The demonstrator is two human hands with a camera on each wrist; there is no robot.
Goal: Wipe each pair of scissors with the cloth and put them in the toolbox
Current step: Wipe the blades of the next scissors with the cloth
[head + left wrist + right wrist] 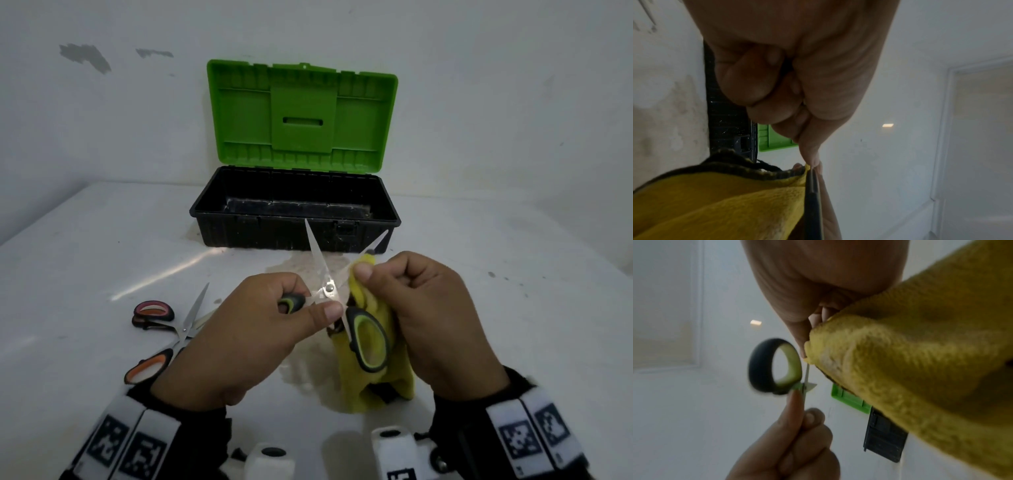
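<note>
Green-and-black scissors point(329, 288) are held above the table with their blades spread wide. My left hand point(308, 301) pinches them near the pivot and one handle. My right hand point(366, 274) pinches the yellow cloth point(356, 383) around the right blade, and the rest of the cloth hangs down behind the free handle loop point(760, 366). The toolbox point(260, 233) stands just beyond, black base open, green lid point(301, 113) upright. The left wrist view shows the cloth point(725, 203) beside the scissors' dark handle point(812, 203).
Two more pairs of scissors lie crossed on the white table at my left: a pink-handled pair point(154, 310) and an orange-handled pair point(147, 370). A wall rises right behind the toolbox. A stained patch point(308, 267) marks the table under my hands.
</note>
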